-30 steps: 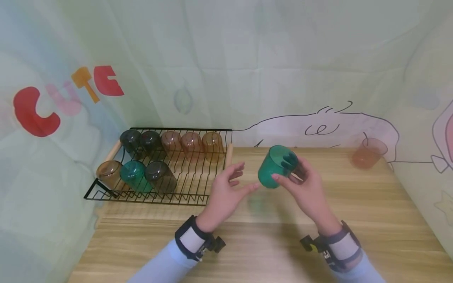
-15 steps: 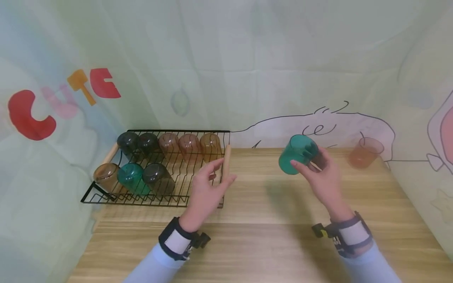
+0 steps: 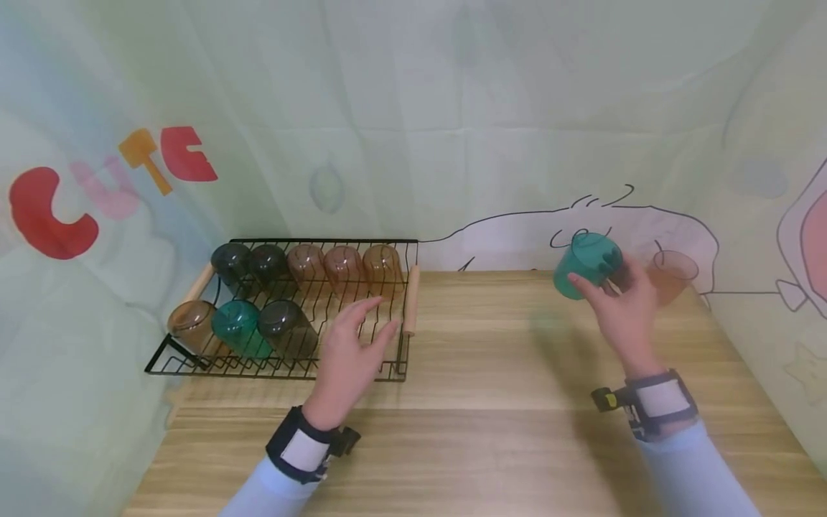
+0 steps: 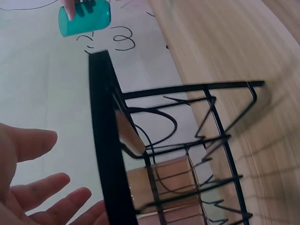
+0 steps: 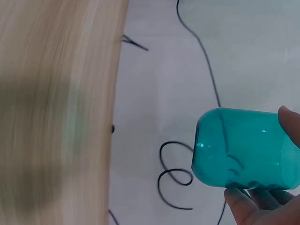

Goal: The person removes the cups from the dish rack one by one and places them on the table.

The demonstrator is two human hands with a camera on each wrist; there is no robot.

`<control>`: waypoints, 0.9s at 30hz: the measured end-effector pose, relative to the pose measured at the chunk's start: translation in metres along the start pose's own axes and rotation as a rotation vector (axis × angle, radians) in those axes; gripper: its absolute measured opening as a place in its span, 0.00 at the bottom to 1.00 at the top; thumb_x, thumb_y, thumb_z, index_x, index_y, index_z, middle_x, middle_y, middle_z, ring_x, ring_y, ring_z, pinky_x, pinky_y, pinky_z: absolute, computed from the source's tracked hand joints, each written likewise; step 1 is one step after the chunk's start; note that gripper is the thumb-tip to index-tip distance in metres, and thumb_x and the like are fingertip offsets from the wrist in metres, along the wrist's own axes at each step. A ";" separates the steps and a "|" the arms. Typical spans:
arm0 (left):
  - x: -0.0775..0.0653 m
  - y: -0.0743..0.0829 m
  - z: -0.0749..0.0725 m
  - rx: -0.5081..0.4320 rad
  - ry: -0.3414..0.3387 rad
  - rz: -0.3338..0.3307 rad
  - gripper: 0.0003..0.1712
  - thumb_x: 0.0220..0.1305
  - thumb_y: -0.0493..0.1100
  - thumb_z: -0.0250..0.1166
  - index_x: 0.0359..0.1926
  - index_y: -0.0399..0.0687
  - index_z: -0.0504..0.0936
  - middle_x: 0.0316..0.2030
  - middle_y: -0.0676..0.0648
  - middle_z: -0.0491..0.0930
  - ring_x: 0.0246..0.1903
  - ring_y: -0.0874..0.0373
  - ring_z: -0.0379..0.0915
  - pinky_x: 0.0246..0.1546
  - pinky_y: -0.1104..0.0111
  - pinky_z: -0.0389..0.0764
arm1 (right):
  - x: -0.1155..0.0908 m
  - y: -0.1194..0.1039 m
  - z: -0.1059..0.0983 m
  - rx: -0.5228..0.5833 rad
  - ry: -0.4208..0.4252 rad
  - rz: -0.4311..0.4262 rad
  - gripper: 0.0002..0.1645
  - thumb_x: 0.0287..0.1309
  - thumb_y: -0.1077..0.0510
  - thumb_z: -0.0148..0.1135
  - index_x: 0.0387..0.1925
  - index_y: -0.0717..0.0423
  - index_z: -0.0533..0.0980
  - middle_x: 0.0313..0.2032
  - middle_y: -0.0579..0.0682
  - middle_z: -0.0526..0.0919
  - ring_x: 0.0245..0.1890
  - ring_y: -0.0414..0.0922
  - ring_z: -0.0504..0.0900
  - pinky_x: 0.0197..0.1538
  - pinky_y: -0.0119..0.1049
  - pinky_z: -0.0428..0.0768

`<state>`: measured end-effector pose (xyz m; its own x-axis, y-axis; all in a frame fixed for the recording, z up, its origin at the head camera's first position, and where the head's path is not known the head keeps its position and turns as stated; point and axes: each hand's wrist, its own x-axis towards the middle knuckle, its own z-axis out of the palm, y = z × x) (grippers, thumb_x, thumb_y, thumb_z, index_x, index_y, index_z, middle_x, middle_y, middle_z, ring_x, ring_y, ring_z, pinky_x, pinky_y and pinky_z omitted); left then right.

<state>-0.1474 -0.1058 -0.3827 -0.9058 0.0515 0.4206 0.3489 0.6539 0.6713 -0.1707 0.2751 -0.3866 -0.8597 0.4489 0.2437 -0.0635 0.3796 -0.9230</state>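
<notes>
My right hand (image 3: pixel 625 305) grips a clear teal cup (image 3: pixel 584 267) above the table's back right, its mouth tilted up and the thumb on the near side. In the right wrist view the teal cup (image 5: pixel 239 149) lies sideways between thumb and fingers. My left hand (image 3: pixel 345 359) holds nothing; its fingers are relaxed above the front right of the black wire rack (image 3: pixel 362 377). Close beside the rack's black rail (image 4: pixel 105 140) are the left hand's spread fingers (image 4: pixel 47 187) in the left wrist view. An orange-pink cup (image 3: pixel 672 276) stands behind the right hand, partly covered by it.
Upside-down cups fill part of the rack: dark ones (image 3: pixel 231 266), pinkish ones (image 3: pixel 344 269), an amber one (image 3: pixel 382 269), a brown one (image 3: pixel 194 323), a teal one (image 3: pixel 240 327) and a grey one (image 3: pixel 287 327). A printed curtain (image 3: pixel 400 143) backs the wooden table (image 3: pixel 478 431).
The right hand has carried the teal cup right and farther back, close to the orange-pink cup. The left hand has drawn away from the teal cup, moving left over the rack.
</notes>
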 end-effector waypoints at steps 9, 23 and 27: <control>-0.003 -0.011 -0.001 0.166 -0.021 0.013 0.27 0.59 0.55 0.64 0.57 0.51 0.76 0.56 0.45 0.76 0.57 0.50 0.72 0.54 0.54 0.76 | 0.018 0.025 -0.004 0.007 0.061 0.068 0.45 0.44 0.44 0.72 0.64 0.40 0.63 0.65 0.49 0.67 0.64 0.47 0.67 0.65 0.43 0.69; -0.004 -0.014 -0.002 0.280 -0.040 0.056 0.25 0.60 0.58 0.62 0.53 0.50 0.78 0.52 0.46 0.79 0.52 0.50 0.75 0.47 0.54 0.79 | 0.040 0.059 -0.001 -0.055 0.108 0.199 0.53 0.42 0.38 0.70 0.68 0.42 0.56 0.69 0.48 0.60 0.69 0.47 0.61 0.68 0.42 0.64; -0.003 -0.015 -0.002 0.325 -0.022 0.113 0.21 0.59 0.57 0.63 0.48 0.50 0.81 0.48 0.46 0.81 0.47 0.51 0.78 0.43 0.56 0.80 | 0.044 0.066 0.000 -0.071 0.111 0.218 0.54 0.43 0.36 0.69 0.69 0.42 0.54 0.70 0.48 0.57 0.70 0.47 0.59 0.69 0.43 0.63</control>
<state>-0.1490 -0.1175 -0.3925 -0.8721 0.1513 0.4654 0.3554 0.8495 0.3899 -0.2127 0.3202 -0.4365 -0.7878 0.6112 0.0757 0.1569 0.3180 -0.9350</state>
